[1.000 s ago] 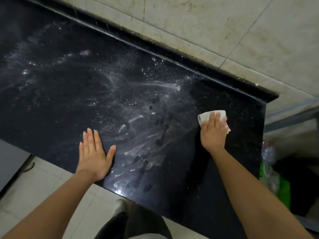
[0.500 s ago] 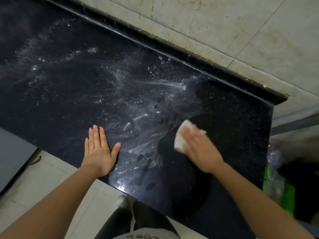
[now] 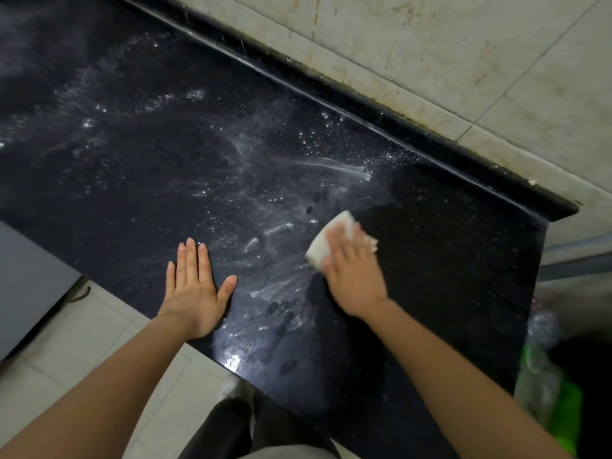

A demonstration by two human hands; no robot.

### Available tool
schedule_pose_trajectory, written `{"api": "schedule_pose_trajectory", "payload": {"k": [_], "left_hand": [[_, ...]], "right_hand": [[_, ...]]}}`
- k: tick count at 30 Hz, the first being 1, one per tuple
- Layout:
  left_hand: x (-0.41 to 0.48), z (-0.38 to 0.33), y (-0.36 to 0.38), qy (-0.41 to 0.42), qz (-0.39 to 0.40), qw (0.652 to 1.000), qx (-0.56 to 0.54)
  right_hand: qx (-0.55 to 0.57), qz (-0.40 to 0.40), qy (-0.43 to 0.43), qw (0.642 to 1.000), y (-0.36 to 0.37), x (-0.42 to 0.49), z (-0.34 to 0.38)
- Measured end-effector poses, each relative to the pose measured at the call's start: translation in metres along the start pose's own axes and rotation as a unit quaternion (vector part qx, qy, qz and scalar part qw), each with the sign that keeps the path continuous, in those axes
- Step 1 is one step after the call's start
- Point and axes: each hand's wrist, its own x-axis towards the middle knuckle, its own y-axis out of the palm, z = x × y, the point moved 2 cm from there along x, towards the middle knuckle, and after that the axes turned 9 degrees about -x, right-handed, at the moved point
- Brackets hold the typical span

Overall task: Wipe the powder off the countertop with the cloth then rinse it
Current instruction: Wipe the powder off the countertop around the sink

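The left hand (image 3: 195, 293) showed clearly, with short nails, pale at the tips; the right hand (image 3: 352, 276) was blurred, its fingers hard to tell apart; the left forearm (image 3: 109, 392) and right forearm (image 3: 463, 385) were bare along all their visible length; between them, low in the view, were dark trousers (image 3: 225, 429), black or near it, with soft folds; a pale grey top (image 3: 275, 453) showed only as a hem at the bottom edge; a white shoe (image 3: 231, 385) showed just its tip beside the trousers.
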Motion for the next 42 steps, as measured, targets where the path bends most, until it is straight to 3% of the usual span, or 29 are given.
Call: {"api": "schedule_pose_trajectory", "payload": {"k": [4,6,8,11,14,17,19,23,28,31,33,35,37,39,41,42], "left_hand": [[-0.001,-0.001,0.0,0.002,-0.005,1.0,-0.001],[-0.001,0.0,0.001,0.006,-0.014,1.0,-0.002],[-0.001,0.001,0.002,0.009,-0.023,1.0,-0.007],[-0.002,0.001,0.003,0.008,-0.03,0.999,-0.011],[-0.002,0.001,0.003,0.003,-0.029,1.0,-0.01],[-0.001,0.0,0.003,0.003,-0.028,1.0,-0.007],[-0.001,0.0,0.003,0.004,-0.028,1.0,-0.006],[-0.001,0.0,0.002,0.005,-0.023,1.0,-0.004],[-0.001,0.0,0.001,0.007,-0.017,1.0,-0.009],[-0.001,0.001,0.002,0.008,-0.018,1.0,-0.007],[-0.001,0.002,0.003,0.009,-0.019,1.0,-0.009],[-0.001,0.002,0.003,0.01,-0.022,1.0,-0.013],[-0.001,0.003,0.003,0.013,-0.024,1.0,-0.012],[-0.001,0.003,0.003,0.017,-0.027,0.999,-0.02],[-0.001,0.003,0.004,0.018,-0.027,0.999,-0.028],[-0.001,0.004,0.004,0.019,-0.027,0.999,-0.027]], "right_hand": [[-0.019,0.012,-0.211,0.977,0.002,-0.023,0.019],[-0.022,0.004,-0.229,0.973,0.004,-0.018,-0.005],[-0.012,0.02,-0.152,0.988,0.007,-0.005,-0.041],[0.024,0.009,0.056,0.998,0.001,0.015,-0.101],[0.09,0.019,0.254,0.963,-0.006,0.035,-0.126],[0.135,0.031,0.343,0.929,-0.011,0.058,-0.096],[0.115,0.026,0.298,0.947,-0.01,0.065,-0.061],[0.054,0.004,0.079,0.995,-0.01,0.046,0.019],[0.031,0.01,-0.173,0.984,-0.013,0.016,0.046],[0.023,0.015,-0.225,0.974,-0.011,0.019,0.005],[0.027,0.009,-0.126,0.992,-0.005,0.027,-0.038],[0.048,-0.003,0.027,0.998,-0.004,0.03,-0.079],[0.08,-0.005,0.207,0.975,-0.004,0.025,-0.099],[0.144,0.016,0.341,0.929,-0.01,0.024,-0.089],[0.183,0.028,0.397,0.899,-0.017,0.03,-0.055],[0.176,0.029,0.386,0.905,-0.018,0.031,-0.033]]}}
